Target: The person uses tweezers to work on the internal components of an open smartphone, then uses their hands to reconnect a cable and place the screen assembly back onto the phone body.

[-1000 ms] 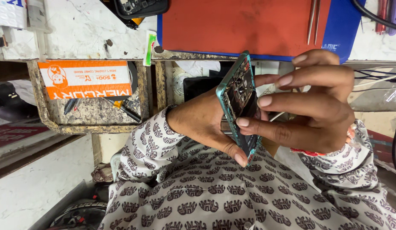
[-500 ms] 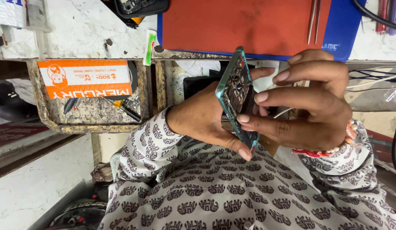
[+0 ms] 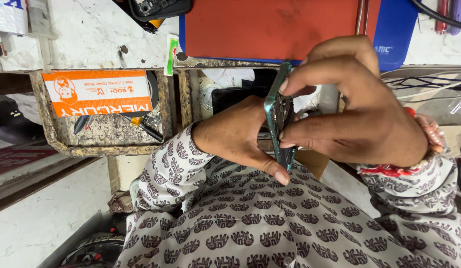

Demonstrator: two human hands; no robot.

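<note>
A phone with a teal frame (image 3: 276, 113) and its back removed is held edge-on above my lap. My left hand (image 3: 235, 136) grips it from the left, thumb tip on its lower edge. My right hand (image 3: 369, 119) wraps it from the right. Its forefinger rests on the upper edge and another finger presses the lower part of the frame. The phone's inner boards are mostly hidden by my fingers.
A red work mat (image 3: 270, 25) lies on a blue mat (image 3: 394, 30) on the bench ahead. An open metal drawer (image 3: 47, 134) at the left holds an orange packet (image 3: 99, 92) and small tools (image 3: 146, 126). Cables (image 3: 429, 82) run at the right, and another black phone (image 3: 158, 7) lies at the top.
The phone has been turned from showing its open back to nearly edge-on. My right hand has closed further over it, and the small white piece seen at my fingertips is out of sight.
</note>
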